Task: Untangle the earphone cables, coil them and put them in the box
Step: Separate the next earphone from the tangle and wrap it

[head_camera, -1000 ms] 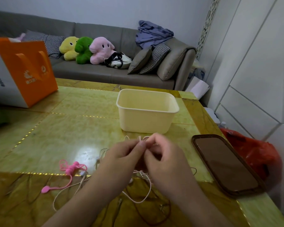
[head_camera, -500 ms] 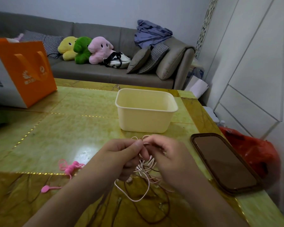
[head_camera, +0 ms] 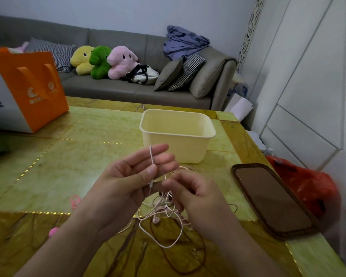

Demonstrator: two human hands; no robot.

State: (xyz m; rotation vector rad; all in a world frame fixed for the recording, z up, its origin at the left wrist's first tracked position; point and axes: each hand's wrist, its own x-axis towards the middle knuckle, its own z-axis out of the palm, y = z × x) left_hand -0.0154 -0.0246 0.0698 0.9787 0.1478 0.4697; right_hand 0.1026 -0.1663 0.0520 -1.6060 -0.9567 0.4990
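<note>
A tangle of pale pink-white earphone cable (head_camera: 164, 212) hangs from both hands over the green table (head_camera: 72, 168), its loops trailing onto the surface. My left hand (head_camera: 128, 182) is lifted, thumb pinching one strand against its fingers, and the strand's end sticks up past the fingertips. My right hand (head_camera: 196, 194) pinches the cables beside it with curled fingers. A dark brown cable (head_camera: 190, 262) loops on the table below. The cream plastic box (head_camera: 178, 134) stands just behind the hands with nothing visible inside.
A phone in a brown case (head_camera: 272, 198) lies at the right near the table edge. An orange paper bag (head_camera: 28, 86) stands far left. A pink cable (head_camera: 74, 200) peeks out left of my left wrist. A red plastic bag (head_camera: 316, 188) hangs beyond the right edge.
My left hand has risen and its fingers have spread, drawing a cable end upward. The right hand has dropped slightly and the tangle now hangs more loosely.
</note>
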